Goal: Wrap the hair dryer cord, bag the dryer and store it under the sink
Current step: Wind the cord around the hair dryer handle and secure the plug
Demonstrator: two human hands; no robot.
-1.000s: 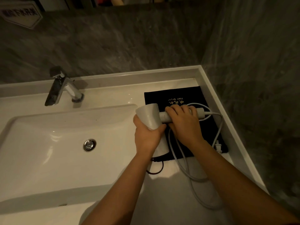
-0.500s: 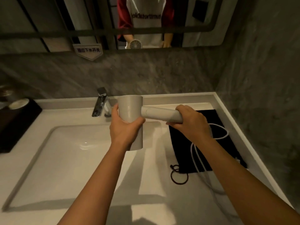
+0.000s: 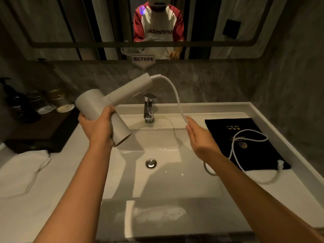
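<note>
The round white plastic hair dryer (image 3: 103, 111) is held tight in the left hand (image 3: 98, 127) over the white sink (image 3: 166, 181). The thin white cord (image 3: 172, 92) is pinched by the right hand (image 3: 201, 139). The plug could be dragged into the sink.

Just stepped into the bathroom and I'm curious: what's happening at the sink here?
A person is tidying away a hair dryer. The left hand holds its barrel above the basin, and the right hand has the white cord near the handle. None of the cord is wrapped yet; the rest trails over the black bag lying flat on the counter, with the plug at the bag's near corner.
</note>
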